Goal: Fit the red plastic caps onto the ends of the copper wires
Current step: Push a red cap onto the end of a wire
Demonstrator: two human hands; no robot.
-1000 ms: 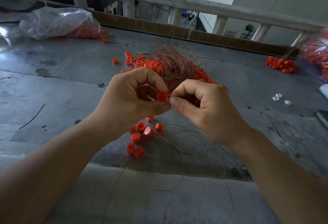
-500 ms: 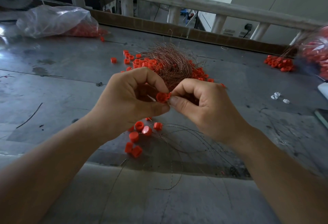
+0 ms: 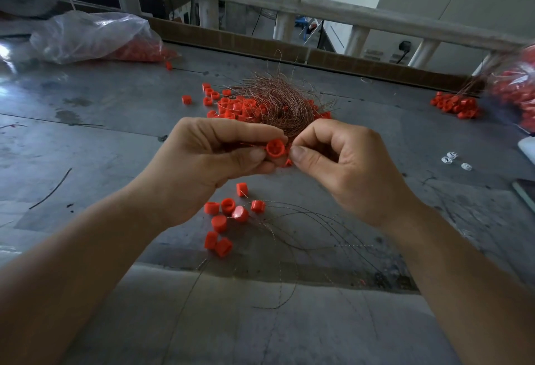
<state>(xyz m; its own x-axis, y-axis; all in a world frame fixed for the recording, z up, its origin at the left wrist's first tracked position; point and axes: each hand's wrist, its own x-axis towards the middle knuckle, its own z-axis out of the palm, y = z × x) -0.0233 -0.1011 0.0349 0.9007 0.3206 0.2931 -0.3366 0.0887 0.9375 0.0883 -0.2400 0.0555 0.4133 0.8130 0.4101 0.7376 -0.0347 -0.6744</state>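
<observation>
My left hand (image 3: 214, 159) pinches a red plastic cap (image 3: 275, 148) between thumb and forefinger, its open end turned toward me. My right hand (image 3: 344, 162) pinches a thin copper wire end right beside the cap's rim; the wire itself is barely visible at the fingertips. Behind the hands lies a tangled bundle of copper wires (image 3: 278, 101) with loose red caps (image 3: 234, 107) scattered around it. Under my hands sit several capped wires (image 3: 228, 214), their strands (image 3: 318, 237) trailing right and toward me.
The grey worktable (image 3: 86, 144) carries a clear plastic bag of caps (image 3: 95, 37) at far left, another cap pile (image 3: 454, 104) and a bag of caps (image 3: 515, 92) at far right, small white parts (image 3: 451, 159), and a dark stray wire (image 3: 52, 188). A white railing (image 3: 289, 0) runs behind.
The cap in my left hand has turned so its open end faces me. My right hand's fingertips have shifted slightly at the cap's rim. Hands stay in the same spot.
</observation>
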